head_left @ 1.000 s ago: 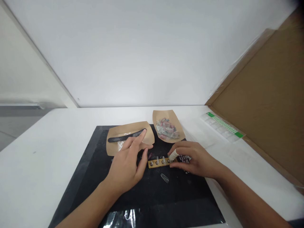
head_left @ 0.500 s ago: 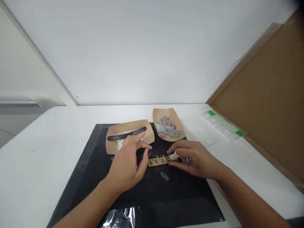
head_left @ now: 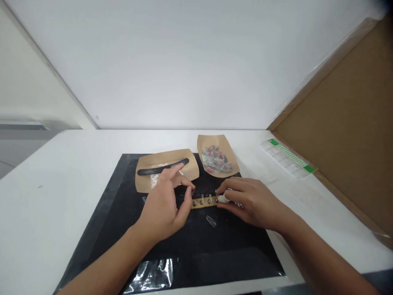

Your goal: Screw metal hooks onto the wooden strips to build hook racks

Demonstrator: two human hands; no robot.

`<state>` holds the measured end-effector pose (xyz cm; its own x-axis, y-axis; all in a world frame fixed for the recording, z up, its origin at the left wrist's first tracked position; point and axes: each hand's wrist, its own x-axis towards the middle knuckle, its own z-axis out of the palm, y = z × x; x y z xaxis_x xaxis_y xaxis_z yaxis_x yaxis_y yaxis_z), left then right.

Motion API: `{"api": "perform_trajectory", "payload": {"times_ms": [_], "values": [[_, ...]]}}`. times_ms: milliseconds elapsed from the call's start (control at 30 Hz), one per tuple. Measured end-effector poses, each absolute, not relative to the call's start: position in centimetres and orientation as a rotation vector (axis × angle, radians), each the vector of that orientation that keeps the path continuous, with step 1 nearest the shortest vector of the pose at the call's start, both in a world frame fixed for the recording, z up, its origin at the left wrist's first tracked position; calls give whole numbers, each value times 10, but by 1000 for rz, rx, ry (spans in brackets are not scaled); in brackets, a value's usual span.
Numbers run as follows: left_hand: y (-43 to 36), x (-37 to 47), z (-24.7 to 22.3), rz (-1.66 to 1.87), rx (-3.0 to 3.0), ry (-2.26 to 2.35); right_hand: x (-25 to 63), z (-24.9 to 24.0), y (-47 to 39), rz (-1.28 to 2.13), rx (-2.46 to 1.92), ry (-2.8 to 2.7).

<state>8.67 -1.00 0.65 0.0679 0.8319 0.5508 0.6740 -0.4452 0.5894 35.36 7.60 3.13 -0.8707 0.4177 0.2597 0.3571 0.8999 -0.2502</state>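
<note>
My left hand [head_left: 164, 200] is at the left end of a narrow gold strip [head_left: 198, 205], thumb and index finger pinched together; a small see-through piece shows at the fingertips, too small to name. My right hand [head_left: 248, 200] closes round a small white-nozzled bottle [head_left: 223, 199], its nozzle pointing left at the strip's right end. Along the strip sit several round metal holders with clear nail tips [head_left: 210, 198] standing on them. A loose clear nail tip [head_left: 211, 221] lies on the black mat [head_left: 233, 250] in front of the strip.
Behind my left hand, a brown paper tray [head_left: 144, 161] holds a black nail file [head_left: 147, 171] and a bag of white bits. Another brown tray [head_left: 201, 141] holds bagged nail tips [head_left: 216, 159]. A clear case with green labels [head_left: 288, 157] lies right, beside a cardboard box [head_left: 344, 123].
The view has shifted slightly, so the table appears higher. My left thumb and index finger have come closer together. My right hand stays at the strip with the bottle.
</note>
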Motion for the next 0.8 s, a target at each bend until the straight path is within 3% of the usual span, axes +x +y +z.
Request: {"api": "perform_trajectory", "payload": {"times_ms": [800], "values": [[-8,85,7,1248,2140,1538,357,28,81,497,-602,-2681]]}}
